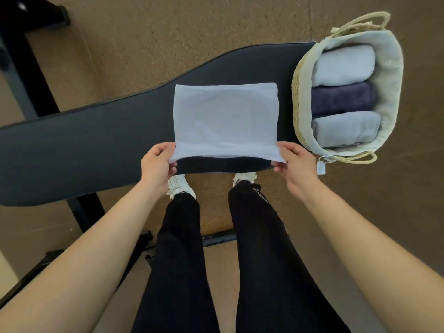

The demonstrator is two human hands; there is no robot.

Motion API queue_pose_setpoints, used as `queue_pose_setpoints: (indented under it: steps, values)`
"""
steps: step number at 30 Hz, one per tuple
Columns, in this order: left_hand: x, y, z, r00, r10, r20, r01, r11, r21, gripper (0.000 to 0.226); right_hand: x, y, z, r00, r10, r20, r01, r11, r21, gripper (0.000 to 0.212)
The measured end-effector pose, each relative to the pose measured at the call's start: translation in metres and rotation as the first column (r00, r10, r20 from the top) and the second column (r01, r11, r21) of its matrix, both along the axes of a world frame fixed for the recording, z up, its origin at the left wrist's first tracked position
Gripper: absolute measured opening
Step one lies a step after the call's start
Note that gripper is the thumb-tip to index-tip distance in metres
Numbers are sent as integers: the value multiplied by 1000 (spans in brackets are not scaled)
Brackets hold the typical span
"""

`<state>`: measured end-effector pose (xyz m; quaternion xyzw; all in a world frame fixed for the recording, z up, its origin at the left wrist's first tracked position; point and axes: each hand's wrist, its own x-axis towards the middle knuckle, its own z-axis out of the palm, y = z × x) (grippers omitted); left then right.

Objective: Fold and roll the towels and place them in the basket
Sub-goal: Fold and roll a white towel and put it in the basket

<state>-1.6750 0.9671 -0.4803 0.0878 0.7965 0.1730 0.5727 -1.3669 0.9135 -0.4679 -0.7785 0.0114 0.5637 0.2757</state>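
A pale blue towel, folded into a rectangle, lies on the dark table. Its near edge is lifted off the surface. My left hand pinches the near left corner and my right hand pinches the near right corner. To the right stands a woven basket with a cream lining and rope handles. Three rolled towels lie side by side in it: a light one at the far end, a dark purple one in the middle, a grey-blue one nearest me.
The table's curved front edge runs right by my legs and white shoes. A white price tag hangs off the basket's near side. Black table legs and frame bars stand on the brown carpet at left.
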Motion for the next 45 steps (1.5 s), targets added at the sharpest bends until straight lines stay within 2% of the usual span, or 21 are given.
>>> queue_pose_setpoints:
  steps: [2,4,10,13,16,18,20,22,24,26,27,31,35,37,39,40,43,45]
  values:
    - [6,27,3,990,114,78,-114,993,4,20,-1,21,4,985,-140,-99,146,988,56,15]
    - [13,52,3,970,201,139,-202,979,-2,23,-3,42,3,975,-180,-129,195,974,118,11]
    - [35,102,-11,940,288,182,-287,957,-36,25,-13,84,-20,994,-102,37,95,981,167,8]
    - [45,116,-14,939,301,167,-303,953,-19,28,-14,96,-34,997,5,80,-15,991,135,33]
    - [50,118,-21,957,289,0,-288,953,93,44,-15,98,-44,948,264,177,-287,950,124,65]
    - [47,109,-29,960,175,-219,-139,976,169,46,-16,90,-47,792,504,345,-560,824,83,75]
    - [42,96,-39,929,-10,-370,64,989,134,42,-17,80,-50,591,645,485,-750,660,37,84]
    - [37,82,-48,908,-168,-384,207,977,61,46,-17,69,-54,418,732,538,-860,509,-23,87]
    - [35,73,-54,898,-284,-336,306,952,15,57,-15,62,-59,233,827,512,-926,349,-141,80]
    - [36,68,-57,902,-329,-278,345,939,7,60,-17,56,-61,124,874,469,-937,259,-234,66]
    - [37,66,-57,908,-335,-253,348,938,6,58,-19,54,-62,123,879,461,-934,260,-246,61]
    - [30,63,-56,884,-396,-248,412,911,11,39,-24,45,-61,247,877,412,-914,352,-201,52]
    - [19,55,-47,881,-438,-180,454,889,61,29,-34,44,-55,196,883,427,-888,345,-305,37]
    - [18,51,-39,868,-477,-136,491,867,88,25,-46,49,-51,209,846,491,-907,355,-225,32]
    - [18,49,-30,857,-504,-105,515,848,125,25,-60,54,-48,221,833,507,-951,299,-76,35]
    - [19,48,-26,853,-514,-93,522,841,143,26,-66,57,-49,195,840,506,-967,250,-43,39]
    - [22,49,-14,823,-560,-94,567,803,183,32,-77,67,-60,115,882,458,-975,189,-119,60]
    - [25,50,-8,796,-596,-102,603,770,208,37,-79,75,-68,133,919,371,-968,200,-151,69]
